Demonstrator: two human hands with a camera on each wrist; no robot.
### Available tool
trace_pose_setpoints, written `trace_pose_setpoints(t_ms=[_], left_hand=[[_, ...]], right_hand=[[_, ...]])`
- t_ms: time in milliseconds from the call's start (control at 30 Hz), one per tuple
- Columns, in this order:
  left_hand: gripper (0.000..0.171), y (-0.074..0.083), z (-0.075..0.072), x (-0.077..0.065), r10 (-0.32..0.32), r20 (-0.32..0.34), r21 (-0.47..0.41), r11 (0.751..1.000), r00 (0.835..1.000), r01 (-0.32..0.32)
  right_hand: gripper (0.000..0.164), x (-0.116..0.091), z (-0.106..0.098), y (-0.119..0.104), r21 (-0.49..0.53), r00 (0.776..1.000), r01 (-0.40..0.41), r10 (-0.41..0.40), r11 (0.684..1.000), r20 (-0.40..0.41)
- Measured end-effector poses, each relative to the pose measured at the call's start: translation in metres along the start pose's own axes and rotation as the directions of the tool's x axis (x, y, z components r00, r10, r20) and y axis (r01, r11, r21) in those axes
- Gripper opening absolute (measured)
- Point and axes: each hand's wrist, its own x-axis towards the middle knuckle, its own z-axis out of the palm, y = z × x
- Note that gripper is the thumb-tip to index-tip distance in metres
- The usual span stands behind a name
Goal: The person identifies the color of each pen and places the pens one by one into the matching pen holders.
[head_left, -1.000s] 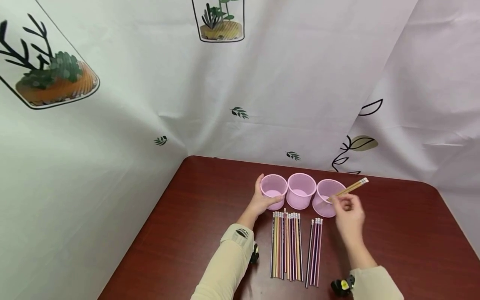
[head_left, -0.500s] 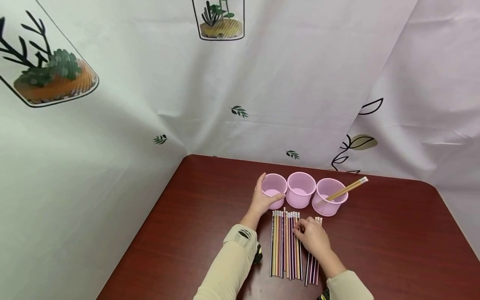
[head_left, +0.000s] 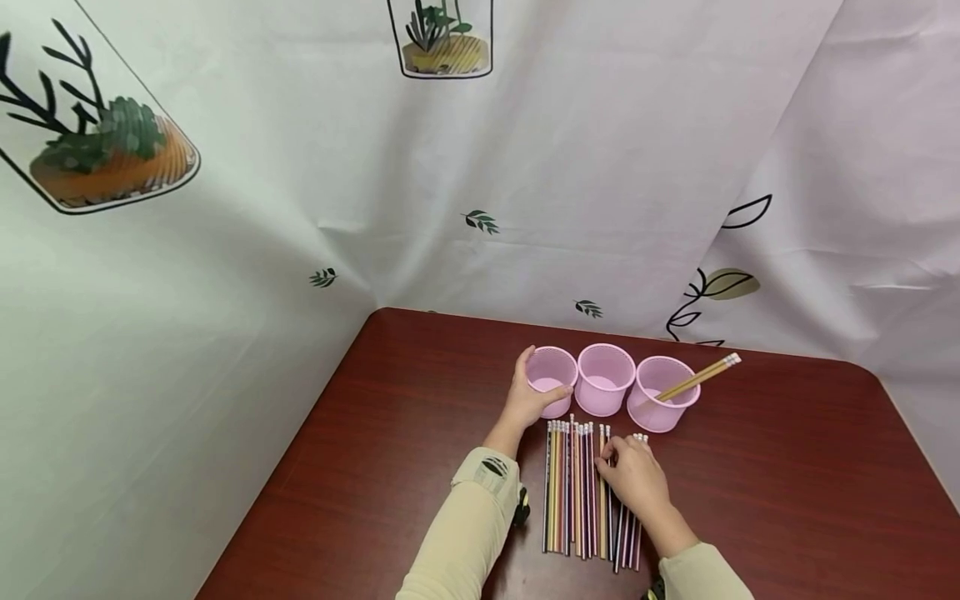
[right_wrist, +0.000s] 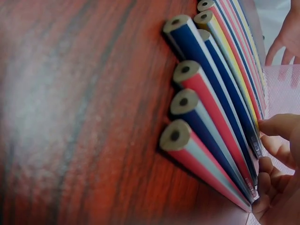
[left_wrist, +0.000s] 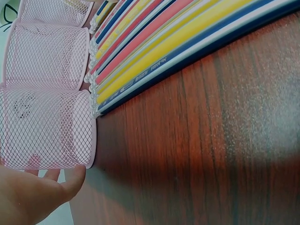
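Note:
Three pink mesh pencil cups stand side by side. My left hand (head_left: 522,406) grips the left cup (head_left: 555,367), its thumb across the front; the left wrist view shows the fingertips against the mesh. Unsharpened pencils (head_left: 570,500) lie in a row before the cups, eraser ends towards them. My right hand (head_left: 636,475), fingers curled, pinches a yellow pencil (head_left: 602,525) near its eraser end; a dark pencil (head_left: 611,537) lies beside it. Under this hand is a small group of red and dark blue pencils (right_wrist: 206,131), partly hidden.
Two yellow pencils (head_left: 697,379) lean in the right cup (head_left: 651,418). Between the outer cups stands the middle cup (head_left: 600,402). The brown wooden table (head_left: 375,467) ends at a printed white cloth (head_left: 600,167) behind and to the left.
My right hand let go of two yellow pencils in the right cup and came back to the row. A yellow and a dark pencil have shifted right, leaving a gap. The left hand stays.

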Motion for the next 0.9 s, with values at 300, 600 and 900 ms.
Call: trace_pose_setpoints(t_ms=[300,600,900], left_hand=[[0.094,0.0004,0.0021,0.0005,-0.004,-0.006,-0.023,1.0,1.0,0.003],[0.093,0.0004,0.0027,0.0004,-0.014,-0.006,-0.034,0.999,1.0,0.014],[0.094,-0.001,0.0023,0.0002,-0.023,-0.012,-0.045,0.999,1.0,0.023]], right_hand=[[0.024,0.0018,-0.001,-0.0024,-0.054,0.998,-0.054,0.056,0.997,0.031],[0.026,0.0027,-0.0008,-0.0052,-0.053,0.998,-0.055,0.056,0.997,0.028],[0.026,0.004,-0.0024,-0.0064,-0.024,0.998,-0.061,0.062,0.998,0.025]])
